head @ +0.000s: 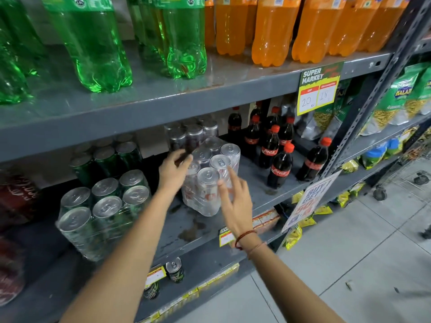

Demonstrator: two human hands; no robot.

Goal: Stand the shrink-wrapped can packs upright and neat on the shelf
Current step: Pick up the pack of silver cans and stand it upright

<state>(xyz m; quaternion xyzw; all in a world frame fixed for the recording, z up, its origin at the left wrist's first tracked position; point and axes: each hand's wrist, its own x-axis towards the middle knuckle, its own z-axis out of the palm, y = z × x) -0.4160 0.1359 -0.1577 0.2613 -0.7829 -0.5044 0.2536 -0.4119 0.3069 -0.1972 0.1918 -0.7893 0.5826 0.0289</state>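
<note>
I'm reading "SUPER MARKET" on the price tag [318,87] hanging from the upper shelf edge, with "20" and "18" handwritten below. "Coca-Cola" is showing on the small cola bottles [279,167], "BALAJI" on the green snack bags [404,94], and "BUY" on the tilted sign [311,199].

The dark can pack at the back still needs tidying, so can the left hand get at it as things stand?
Probably yes. The left hand is already at the front of the dark can pack, with nothing between them; the silver can pack sits just to its right.
</note>
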